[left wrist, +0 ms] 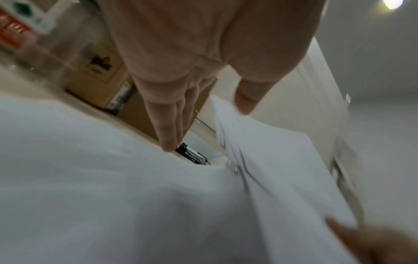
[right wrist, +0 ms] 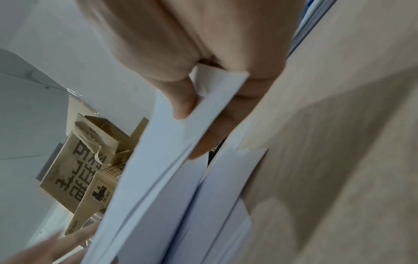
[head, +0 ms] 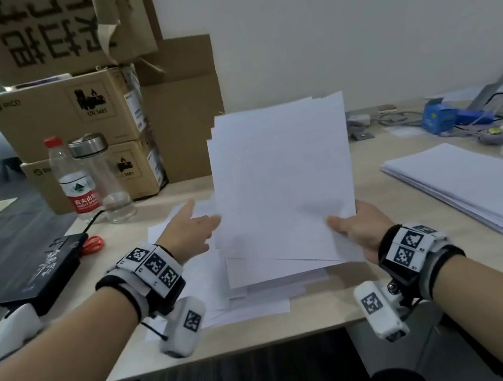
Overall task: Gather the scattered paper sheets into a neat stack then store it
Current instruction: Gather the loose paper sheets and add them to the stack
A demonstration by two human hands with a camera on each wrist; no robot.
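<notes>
Both forearms, each strapped with a black band carrying white marker blocks, reach in from the near edge of the pale wooden desk [head: 377,188]. At the lower right corner of a raised sheaf of plain white paper sheets [head: 282,184], the right hand [head: 360,231] pinches the sheaf, thumb on the near face and fingers behind; the right wrist view shows that corner squeezed between thumb and curled fingers. Held up almost vertically over the middle of the desk, the sheaf has uneven top edges that step out of line. Beside its left edge the left hand [head: 188,231] is flat, fingers straight and holding nothing; the left wrist view is blurred, so whether the thumb actually touches the paper cannot be told. Under the sheaf a loose spread of more white sheets [head: 255,293] lies fanned on the desk. A separate thick pile of white paper [head: 478,190] sits well apart to the right. Brown cardboard boxes [head: 70,121] are stacked at the back left, with a clear plastic water bottle with a red cap [head: 73,181] and a clear glass bottle with a metal lid [head: 103,179] in front of them.

By my reading the gathering step is under way and nothing is stored yet. Next, the free left hand likely needs to steady the sheaf's left edge so it can be squared, and the fanned sheets beneath must be collected too
</notes>
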